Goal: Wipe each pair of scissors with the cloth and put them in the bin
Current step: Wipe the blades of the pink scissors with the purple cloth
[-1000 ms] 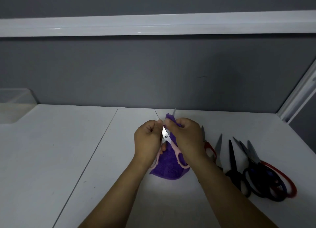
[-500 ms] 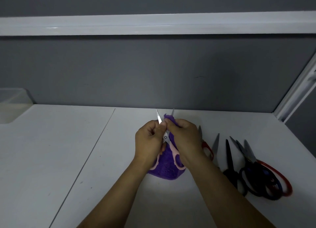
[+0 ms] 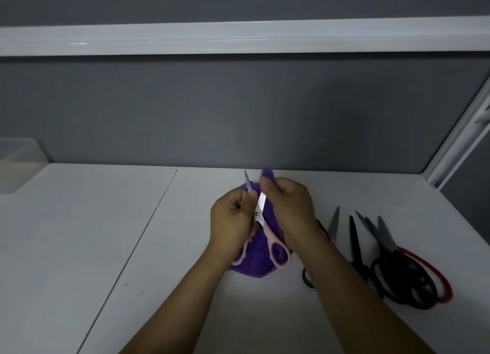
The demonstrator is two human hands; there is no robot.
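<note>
— While that pair sits open between both hands, how far along would you say the job is?
— Early, I'd judge. The small steel scissors with pale pink plastic handles (image 3: pixel 268 234) are the pair being wiped, held low over the white tabletop (image 3: pixel 106 247) with the fuzzy purple cloth (image 3: pixel 252 263) beneath them. The left hand (image 3: pixel 232 222) grips them near the pivot, fingers curled and thumb against one blade. The right hand (image 3: pixel 290 207) pinches a fold of cloth round the other blade, up by its tip.
— And the rest?
— A heap of larger scissors (image 3: pixel 387 247) lies to the right, overlapping. They have black, red and dark blue loop handles, and their long grey blades fan away from the person. My guess is they all await wiping.
— The bin?
— The translucent plastic bin (image 3: pixel 18 152) sits at the far left edge, well apart from the hands. Whether anything is in it, I can't tell.
— Textures?
— The cloth is nappy and soft, bunched under the handles. The blades are thin, shiny and pointed. The tabletop is smooth and matte, with one seam.
</note>
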